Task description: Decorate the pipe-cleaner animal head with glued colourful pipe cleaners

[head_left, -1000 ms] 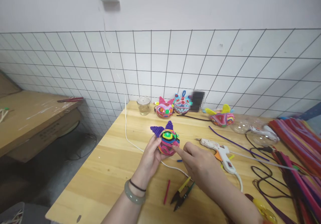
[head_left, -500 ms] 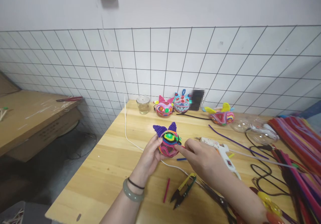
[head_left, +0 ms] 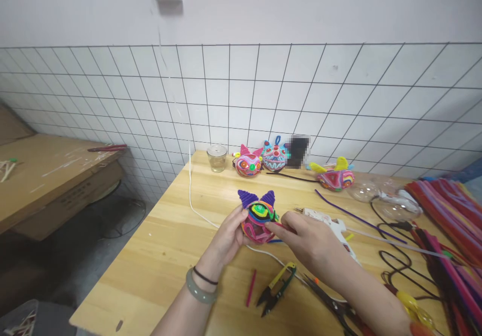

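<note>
My left hand [head_left: 228,235] is closed around the side of a ball-shaped animal figure [head_left: 258,230] covered in coloured pipe cleaners. It has two purple pointed ears and a green, yellow and black eye, and pink loops lie below the eye. My right hand [head_left: 307,235] is closed in a pinch on a short pink pipe cleaner [head_left: 277,224], with the index fingertip touching the figure's front. Thread snips [head_left: 276,290] and a cut pink piece [head_left: 251,288] lie on the table below the hands. A white glue gun [head_left: 337,225] lies partly hidden behind my right forearm.
Three finished-looking figures [head_left: 248,164] and a glass cup [head_left: 216,158] stand along the back. Clear plastic balls [head_left: 399,206], black cable [head_left: 393,260] and bundles of pipe cleaners [head_left: 444,200] fill the right side. Scissors [head_left: 331,303] lie under my right forearm. A white cord [head_left: 191,190] crosses the wooden table [head_left: 150,275].
The view has shifted slightly. Both hands and the figure appear a little lower and farther right, and the figure is turned slightly. My right hand stays at the figure's front.
</note>
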A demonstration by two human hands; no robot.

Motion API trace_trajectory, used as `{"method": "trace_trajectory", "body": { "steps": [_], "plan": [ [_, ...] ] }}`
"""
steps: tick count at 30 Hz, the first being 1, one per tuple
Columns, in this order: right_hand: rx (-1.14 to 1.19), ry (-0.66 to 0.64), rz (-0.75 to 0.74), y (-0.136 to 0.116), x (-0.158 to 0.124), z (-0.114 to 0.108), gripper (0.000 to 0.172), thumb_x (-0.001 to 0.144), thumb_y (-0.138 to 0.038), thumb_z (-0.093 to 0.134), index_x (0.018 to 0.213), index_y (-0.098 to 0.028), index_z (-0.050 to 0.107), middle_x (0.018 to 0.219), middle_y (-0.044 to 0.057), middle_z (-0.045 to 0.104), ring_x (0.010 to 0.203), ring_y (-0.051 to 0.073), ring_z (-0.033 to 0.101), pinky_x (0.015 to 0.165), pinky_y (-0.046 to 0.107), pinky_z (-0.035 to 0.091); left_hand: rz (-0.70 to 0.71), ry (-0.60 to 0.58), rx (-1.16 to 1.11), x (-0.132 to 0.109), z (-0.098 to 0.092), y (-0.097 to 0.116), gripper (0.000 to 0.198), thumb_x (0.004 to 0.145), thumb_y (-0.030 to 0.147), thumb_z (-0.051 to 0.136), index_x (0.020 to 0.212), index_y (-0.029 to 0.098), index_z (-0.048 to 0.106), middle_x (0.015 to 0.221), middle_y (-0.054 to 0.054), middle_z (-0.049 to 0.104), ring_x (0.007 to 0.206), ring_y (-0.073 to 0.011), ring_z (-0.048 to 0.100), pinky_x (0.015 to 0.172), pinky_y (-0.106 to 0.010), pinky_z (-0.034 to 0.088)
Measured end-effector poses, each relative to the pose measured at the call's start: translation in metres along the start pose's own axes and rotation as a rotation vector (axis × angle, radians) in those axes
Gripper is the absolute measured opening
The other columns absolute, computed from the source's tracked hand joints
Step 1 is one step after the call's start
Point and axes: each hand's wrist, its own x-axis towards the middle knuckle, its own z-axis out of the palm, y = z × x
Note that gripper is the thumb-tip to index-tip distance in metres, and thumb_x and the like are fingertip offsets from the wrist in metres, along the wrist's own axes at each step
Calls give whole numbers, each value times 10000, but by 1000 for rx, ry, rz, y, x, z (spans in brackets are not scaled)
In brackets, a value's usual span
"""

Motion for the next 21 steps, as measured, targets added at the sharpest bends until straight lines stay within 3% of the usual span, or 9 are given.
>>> {"method": "trace_trajectory", "body": {
  "steps": [3,8,14,21],
  "plan": [
    [18,9,-36,1,0,-2,324,997,-246,345,880,-227,647,652,-8,509,540,128,454,501,259,260,2,-18,2,-1,1,0,332,854,319,581,1151,178,627,1107,-129,695,893,-266,682,684,-360,563],
    [57,-65,44,0,1,-9,361,1008,-295,332,830,-214,635,643,-11,500,519,121,454,495,254,269,9,-12,-10,-2,4,1,348,843,329,598,1157,182,621,1117,-132,691,883,-265,684,667,-350,560],
    [-45,-46,-84,-4,5,-17,411,1015,-231,241,913,-215,639,655,7,499,549,149,448,523,277,263,8,-1,22,-3,6,3,347,861,316,563,1176,180,611,1154,-133,671,918,-272,665,667,-368,564],
    [-23,-64,-101,-8,11,-23,465,1026,-263,195,828,-212,612,652,5,497,545,144,438,521,286,251,29,-3,23,-4,7,4,309,862,285,560,1144,181,633,1135,-117,681,881,-241,666,653,-326,550]
  ]
}}
